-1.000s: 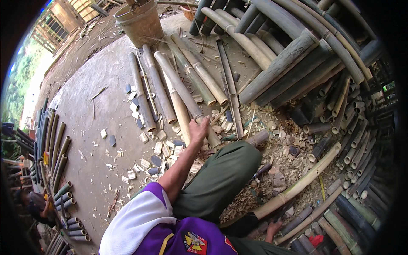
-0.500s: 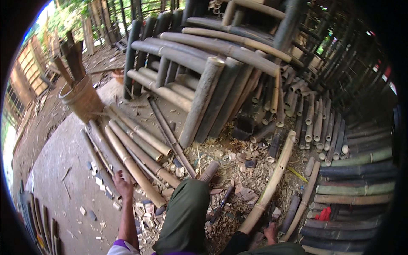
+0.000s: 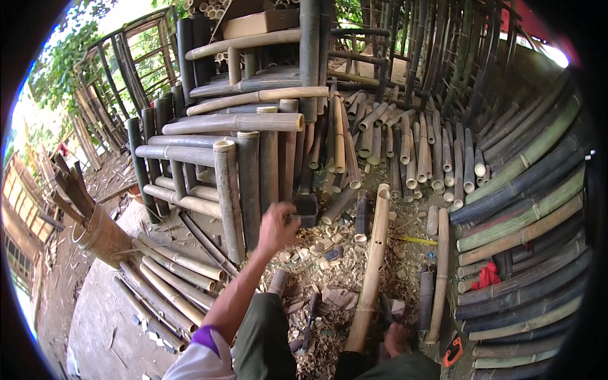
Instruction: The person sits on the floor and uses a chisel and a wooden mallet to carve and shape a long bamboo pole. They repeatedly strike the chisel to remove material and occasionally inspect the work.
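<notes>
The fingers of the left hand (image 3: 277,226) are curled loosely forward with the thumb apart; nothing shows in their grasp, and whether the tips touch anything cannot be told. Just past them, to the right, stands a small dark square container (image 3: 306,209), close to the fingertips. The left forearm stretches up from the lower edge, out of a white sleeve with a purple cuff (image 3: 204,339), above a knee in olive-green trousers (image 3: 263,339).

The right hand is not in view. A bare foot (image 3: 397,337) rests near the base of a long pale bamboo pole with slots cut in its side (image 3: 372,266), which lies on the ground and runs from beside the foot up toward the stacked stems.

Around the pole the ground is littered with light wood chips and offcuts (image 3: 329,253). A yellow measuring tape (image 3: 415,240) lies to the right of the pole, and a red cloth (image 3: 486,276) sits among the dark green bamboo stems (image 3: 525,215) piled along the right side. Behind the left hand rises a frame of grey bamboo posts and rails (image 3: 237,136). To the left, a bundle of tan bamboo poles (image 3: 168,278) lies on the concrete, near a woven basket holding sticks (image 3: 101,235).
</notes>
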`<state>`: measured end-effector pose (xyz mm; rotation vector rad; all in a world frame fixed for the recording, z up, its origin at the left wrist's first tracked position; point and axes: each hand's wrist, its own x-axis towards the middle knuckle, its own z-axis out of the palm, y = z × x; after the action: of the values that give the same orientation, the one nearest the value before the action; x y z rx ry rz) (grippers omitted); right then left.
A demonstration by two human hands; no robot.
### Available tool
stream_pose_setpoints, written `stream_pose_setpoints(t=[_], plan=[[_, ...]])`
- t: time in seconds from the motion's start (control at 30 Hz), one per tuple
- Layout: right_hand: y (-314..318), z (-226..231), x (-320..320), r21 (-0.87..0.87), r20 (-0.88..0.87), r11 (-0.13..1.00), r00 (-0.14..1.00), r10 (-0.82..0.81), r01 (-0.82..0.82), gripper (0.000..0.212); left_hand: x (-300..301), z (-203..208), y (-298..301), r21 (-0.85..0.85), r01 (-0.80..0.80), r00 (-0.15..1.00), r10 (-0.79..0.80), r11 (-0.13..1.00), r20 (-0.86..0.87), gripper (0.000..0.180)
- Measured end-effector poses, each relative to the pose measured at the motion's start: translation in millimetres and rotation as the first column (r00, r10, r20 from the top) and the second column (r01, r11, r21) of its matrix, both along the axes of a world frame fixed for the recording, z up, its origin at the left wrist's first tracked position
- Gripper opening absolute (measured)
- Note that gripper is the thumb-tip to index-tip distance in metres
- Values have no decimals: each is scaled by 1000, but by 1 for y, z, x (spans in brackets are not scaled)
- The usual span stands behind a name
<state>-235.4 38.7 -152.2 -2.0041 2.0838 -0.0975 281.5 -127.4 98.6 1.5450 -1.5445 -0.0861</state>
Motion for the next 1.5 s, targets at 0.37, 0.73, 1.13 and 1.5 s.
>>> stream_pose_setpoints(t=[0.37, 0.73, 1.13, 1.5], plan=[[6, 5, 0, 100, -53, 994, 998, -36, 41, 18, -15, -189, 68, 722, -245, 969, 184, 647, 165, 85], [-243, 226, 79, 123, 169, 966, 964, 207, -229, 56, -15, -234, 71, 728, -403, 900, 95, 555, 425, 56], [-396, 372, 339, 14, 979, 840, 177, 98, -542, 83, -1, -241, 74, 854, -361, 931, 86, 375, 355, 67], [-423, 405, 455, -111, 994, 907, -26, 110, -406, 69, 0, -244, 76, 797, -283, 959, 171, 534, 226, 53]])
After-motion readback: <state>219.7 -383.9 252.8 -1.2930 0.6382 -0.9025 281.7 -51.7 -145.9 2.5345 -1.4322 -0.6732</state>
